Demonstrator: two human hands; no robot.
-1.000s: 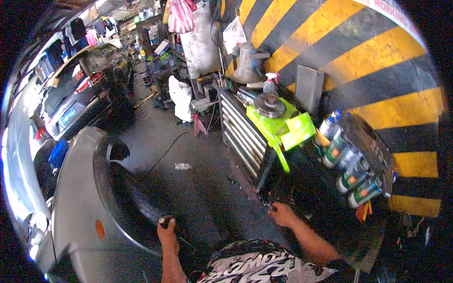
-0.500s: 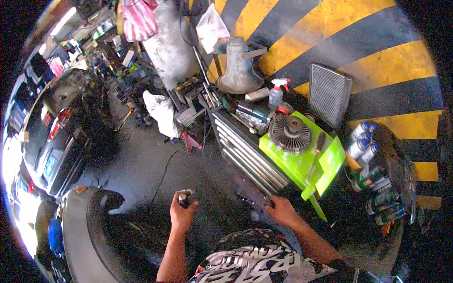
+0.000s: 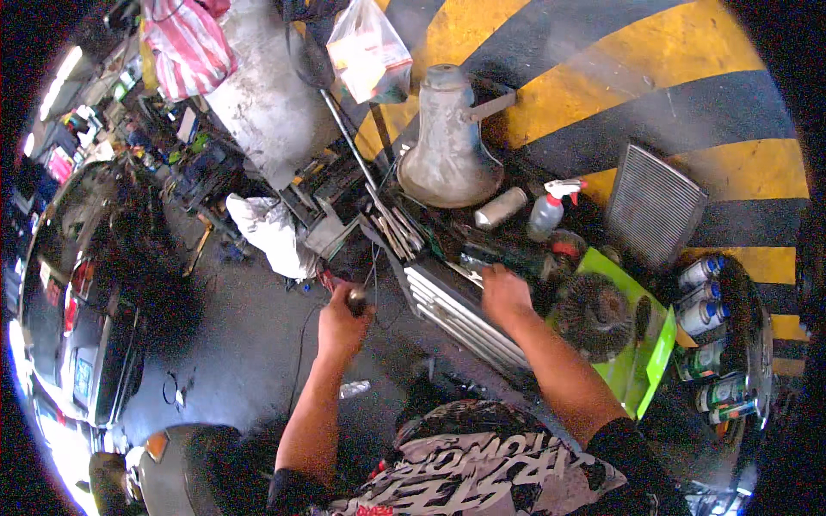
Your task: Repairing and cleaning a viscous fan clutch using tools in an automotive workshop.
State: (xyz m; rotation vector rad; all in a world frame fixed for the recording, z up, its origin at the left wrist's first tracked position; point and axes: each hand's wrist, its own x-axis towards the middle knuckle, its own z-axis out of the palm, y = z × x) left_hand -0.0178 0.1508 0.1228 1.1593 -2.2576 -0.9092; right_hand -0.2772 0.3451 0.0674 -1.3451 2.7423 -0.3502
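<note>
My left hand point(image 3: 342, 327) is closed around a small dark tool with a rounded end point(image 3: 355, 298), held over the grey floor beside the tool chest. My right hand point(image 3: 504, 292) rests palm down on the cluttered top of the metal tool chest point(image 3: 447, 301), fingers among long metal tools point(image 3: 391, 225); whether it grips one is hidden. A round wire brush wheel point(image 3: 594, 311) lies on a lime green tray point(image 3: 656, 353) just right of my right hand.
On the chest stand a grey horn-shaped funnel point(image 3: 447, 142), a metal can point(image 3: 501, 206) and a spray bottle point(image 3: 551, 206). Several spray cans point(image 3: 701, 297) line the right side. A yellow-and-black striped wall point(image 3: 654, 95) is behind. A dark car point(image 3: 77, 310) is parked at left.
The view has swung toward the tool chest. My right hand has moved up from the chest's front edge onto its top. My left hand has risen with the small tool, nearer the chest.
</note>
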